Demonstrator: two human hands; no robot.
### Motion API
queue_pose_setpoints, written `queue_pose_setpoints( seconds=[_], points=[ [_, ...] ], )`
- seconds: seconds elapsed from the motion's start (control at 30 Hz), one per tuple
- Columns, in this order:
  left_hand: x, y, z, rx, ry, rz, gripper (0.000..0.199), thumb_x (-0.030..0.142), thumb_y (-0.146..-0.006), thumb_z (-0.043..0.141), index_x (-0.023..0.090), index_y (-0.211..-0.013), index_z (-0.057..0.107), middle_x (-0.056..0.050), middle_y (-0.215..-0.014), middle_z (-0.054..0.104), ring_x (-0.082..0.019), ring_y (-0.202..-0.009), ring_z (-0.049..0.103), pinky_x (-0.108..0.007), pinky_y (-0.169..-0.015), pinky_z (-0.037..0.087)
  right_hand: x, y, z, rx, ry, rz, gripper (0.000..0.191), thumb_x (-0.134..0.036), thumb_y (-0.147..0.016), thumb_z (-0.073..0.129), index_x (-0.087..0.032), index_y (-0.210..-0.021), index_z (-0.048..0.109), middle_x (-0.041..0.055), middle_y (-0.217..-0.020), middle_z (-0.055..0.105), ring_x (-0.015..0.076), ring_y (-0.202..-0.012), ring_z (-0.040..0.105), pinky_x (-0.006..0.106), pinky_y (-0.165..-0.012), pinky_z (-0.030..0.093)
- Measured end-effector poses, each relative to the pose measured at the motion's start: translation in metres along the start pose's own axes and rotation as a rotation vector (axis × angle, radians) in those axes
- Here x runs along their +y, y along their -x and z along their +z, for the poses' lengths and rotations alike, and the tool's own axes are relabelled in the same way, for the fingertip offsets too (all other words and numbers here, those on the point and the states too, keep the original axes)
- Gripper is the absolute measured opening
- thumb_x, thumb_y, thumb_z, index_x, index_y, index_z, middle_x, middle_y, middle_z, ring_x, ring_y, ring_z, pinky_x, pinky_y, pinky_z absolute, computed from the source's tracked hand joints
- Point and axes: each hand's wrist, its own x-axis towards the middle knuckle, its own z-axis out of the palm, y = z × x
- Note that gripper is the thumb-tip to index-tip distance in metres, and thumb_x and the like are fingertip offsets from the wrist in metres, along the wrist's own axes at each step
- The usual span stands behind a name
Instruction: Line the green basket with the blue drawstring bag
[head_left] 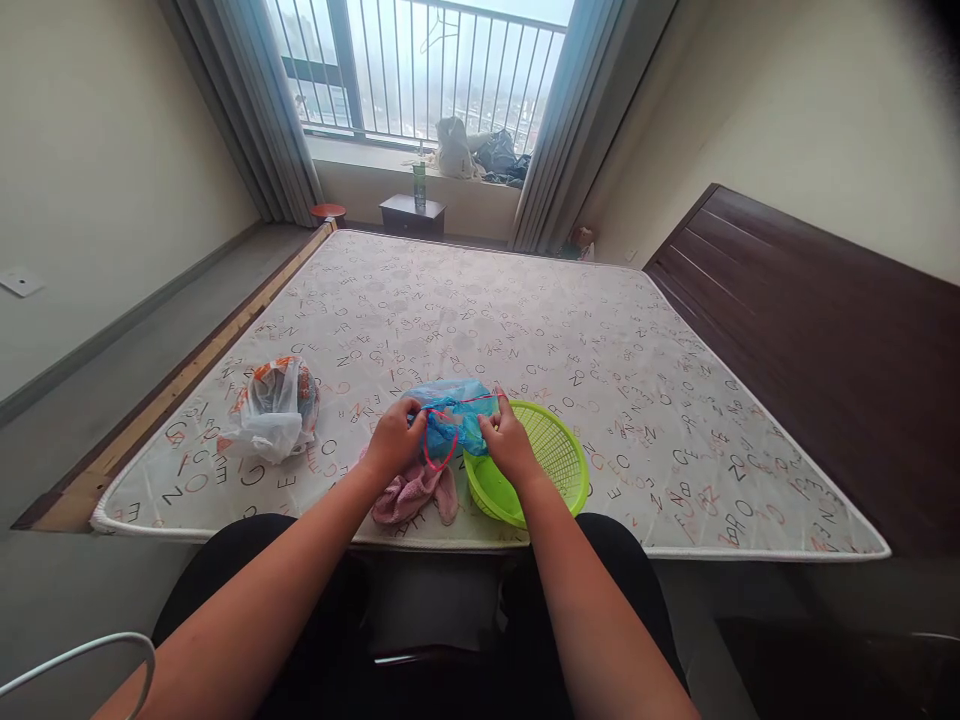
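Observation:
A thin blue plastic drawstring bag (457,395) is stretched between my two hands, with its red drawstring (441,464) hanging in a loop. My left hand (395,437) pinches the bag's gathered edge on one side. On the other side my right hand (510,440) grips the bag, a length of red string running to its raised forefinger. Below my left hand a pink cloth (411,497) lies crumpled on the mattress. Beneath and beside my right hand sits a lime-green plastic basket (571,470), its inside partly hidden by the hand and bag.
A white-and-orange plastic bag (274,415) with something dark inside rests on the letter-printed mattress (465,310), to the left. The mattress's near edge runs just before my knees. A dark headboard (810,270) stands at the right; a white cable (97,645) curves at lower left.

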Motion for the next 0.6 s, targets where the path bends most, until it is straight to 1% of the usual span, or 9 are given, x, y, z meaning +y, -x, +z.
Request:
queue_pose_setpoints(
  seconds=[0.1,0.17,0.27,0.37,0.43,0.5,0.57,0.6],
  points=[
    [-0.003,-0.001,0.000,0.001,-0.049,-0.049,0.014,0.030,-0.092,0.052,0.019,-0.088,0.060,-0.007,-0.092,0.068,-0.023,-0.087,0.062,-0.033,-0.081,0.047,-0.004,0.002,0.004,0.069,-0.077,-0.043,0.078,-0.041,-0.092,0.053,-0.017,-0.159,0.023,0.0002,-0.083,0.068,0.0170,-0.072,0.061,0.028,-0.073,0.045],
    [-0.006,-0.003,0.000,0.001,-0.068,-0.101,0.013,0.030,-0.091,0.052,0.019,-0.089,0.060,-0.008,-0.093,0.068,-0.024,-0.088,0.062,-0.034,-0.081,0.046,-0.006,0.003,0.004,0.145,-0.127,-0.025,0.079,-0.041,-0.091,0.054,-0.016,-0.159,0.023,0.0017,-0.087,0.070,0.0168,-0.072,0.061,0.028,-0.074,0.046],
    [-0.012,-0.007,-0.001,0.004,-0.053,-0.174,0.013,0.030,-0.091,0.052,0.020,-0.088,0.060,-0.007,-0.090,0.068,-0.023,-0.086,0.062,-0.034,-0.079,0.045,-0.006,0.002,-0.001,0.258,-0.237,0.032,0.081,-0.042,-0.090,0.056,-0.016,-0.158,0.023,0.0035,-0.092,0.072,0.0163,-0.070,0.063,0.028,-0.069,0.049],
    [-0.015,-0.010,-0.002,0.030,-0.021,-0.221,0.013,0.030,-0.091,0.052,0.020,-0.087,0.060,-0.006,-0.087,0.068,-0.022,-0.083,0.062,-0.032,-0.076,0.045,0.000,-0.005,-0.007,0.366,-0.407,0.108,0.076,-0.041,-0.087,0.058,-0.020,-0.153,0.029,0.0029,-0.098,0.072,0.0137,-0.062,0.062,0.026,-0.057,0.050],
    [-0.015,-0.010,-0.002,0.048,0.000,-0.222,0.013,0.029,-0.090,0.052,0.020,-0.087,0.060,-0.006,-0.087,0.068,-0.022,-0.083,0.062,-0.032,-0.076,0.046,0.004,-0.009,-0.011,0.417,-0.541,0.177,0.063,-0.039,-0.085,0.059,-0.022,-0.141,0.040,0.0021,-0.097,0.071,0.0125,-0.057,0.062,0.024,-0.050,0.049],
    [-0.013,-0.009,0.000,0.049,0.013,-0.188,0.013,0.029,-0.090,0.053,0.020,-0.088,0.061,-0.006,-0.088,0.069,-0.021,-0.084,0.062,-0.032,-0.077,0.047,0.007,-0.010,-0.013,0.400,-0.648,0.235,0.040,-0.038,-0.084,0.059,-0.020,-0.119,0.052,0.0016,-0.090,0.070,0.0135,-0.057,0.065,0.023,-0.046,0.049],
    [-0.010,-0.006,0.002,0.039,0.023,-0.129,0.013,0.028,-0.091,0.053,0.019,-0.091,0.062,-0.006,-0.091,0.070,-0.022,-0.086,0.063,-0.033,-0.080,0.049,0.005,-0.008,-0.014,0.396,-0.708,0.218,0.021,-0.037,-0.085,0.057,-0.020,-0.097,0.053,-0.0005,-0.076,0.068,0.0152,-0.058,0.068,0.023,-0.047,0.050],
    [-0.008,-0.005,0.004,0.032,0.031,-0.093,0.013,0.026,-0.091,0.053,0.019,-0.093,0.063,-0.007,-0.094,0.071,-0.022,-0.088,0.064,-0.034,-0.081,0.050,0.003,-0.006,-0.015,0.424,-0.714,0.172,0.017,-0.037,-0.087,0.055,-0.021,-0.091,0.051,-0.0021,-0.070,0.065,0.0157,-0.058,0.068,0.024,-0.048,0.050]
  ],
)
